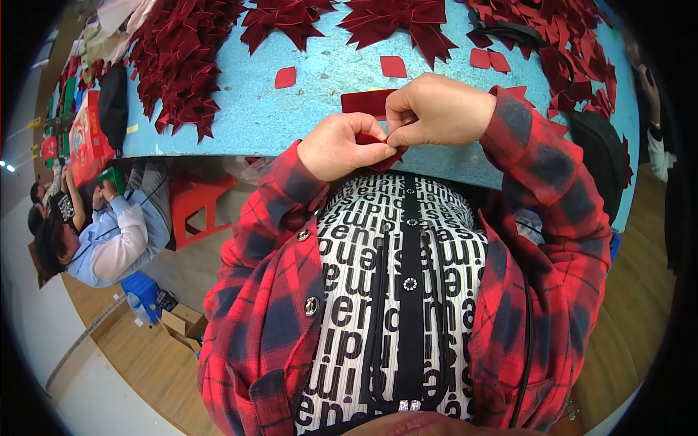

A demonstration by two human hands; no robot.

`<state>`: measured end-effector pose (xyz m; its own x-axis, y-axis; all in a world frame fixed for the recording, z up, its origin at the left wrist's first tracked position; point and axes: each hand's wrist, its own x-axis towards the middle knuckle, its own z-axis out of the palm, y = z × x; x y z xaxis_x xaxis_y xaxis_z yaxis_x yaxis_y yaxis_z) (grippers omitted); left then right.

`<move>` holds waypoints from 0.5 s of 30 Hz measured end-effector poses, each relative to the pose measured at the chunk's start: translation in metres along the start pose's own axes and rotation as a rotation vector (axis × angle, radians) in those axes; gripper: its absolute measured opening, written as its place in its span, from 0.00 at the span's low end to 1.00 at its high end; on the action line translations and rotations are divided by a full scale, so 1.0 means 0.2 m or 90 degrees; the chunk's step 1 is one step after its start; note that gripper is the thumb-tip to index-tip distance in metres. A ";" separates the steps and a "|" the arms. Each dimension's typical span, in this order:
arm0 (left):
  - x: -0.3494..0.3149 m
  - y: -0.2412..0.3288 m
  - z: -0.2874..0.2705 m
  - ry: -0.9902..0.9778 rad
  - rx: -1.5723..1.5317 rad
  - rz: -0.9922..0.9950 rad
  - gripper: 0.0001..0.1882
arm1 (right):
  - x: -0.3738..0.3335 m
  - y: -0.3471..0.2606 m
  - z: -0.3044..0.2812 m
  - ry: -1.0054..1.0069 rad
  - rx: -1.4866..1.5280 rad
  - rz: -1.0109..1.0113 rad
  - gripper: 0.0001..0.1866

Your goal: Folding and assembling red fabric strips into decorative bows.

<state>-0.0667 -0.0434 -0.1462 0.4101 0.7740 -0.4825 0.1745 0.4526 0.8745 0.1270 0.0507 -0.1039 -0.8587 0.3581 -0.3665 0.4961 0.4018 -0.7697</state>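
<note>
Close together at the table's near edge, both my hands pinch a small piece of dark red velvet ribbon point(390, 161). My left hand point(336, 150) grips it between thumb and fingertips. The thumb and forefinger of my right hand point(445, 109) close on it from the other side. Much of the ribbon is hidden behind my fingers. Just beyond, a flat dark red strip point(360, 102) lies on the blue table point(247, 109), partly covered by my right hand. Small red fabric pieces lie farther back, one at the left point(286, 77) and another near the middle point(393, 67).
A heap of dark red bows point(182, 62) covers the table's left side; more bows point(396, 22) lie along the back. Red pieces point(574, 43) pile up at the right, near a black bag point(600, 142). A red stool point(200, 207) and seated people point(120, 236) are at left.
</note>
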 end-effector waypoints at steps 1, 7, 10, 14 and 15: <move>0.00 0.00 0.00 0.016 0.013 -0.001 0.06 | 0.00 0.00 0.01 0.029 -0.032 -0.021 0.11; 0.01 -0.03 0.02 0.088 -0.024 0.048 0.10 | 0.00 -0.08 0.12 0.211 -0.328 -0.120 0.06; 0.01 -0.05 0.00 0.111 -0.058 0.048 0.11 | 0.00 -0.13 0.16 0.300 -0.465 -0.130 0.06; -0.01 -0.05 -0.02 0.121 -0.074 0.062 0.11 | 0.03 -0.13 0.11 0.236 -0.433 -0.078 0.06; -0.02 -0.04 -0.03 0.115 -0.044 0.056 0.11 | 0.04 -0.13 0.09 0.235 -0.434 -0.080 0.06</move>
<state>-0.0753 -0.0470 -0.1523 0.2531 0.8760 -0.4106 0.0806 0.4038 0.9113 0.1052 0.0278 -0.0966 -0.8750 0.4841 -0.0083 0.4693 0.8440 -0.2597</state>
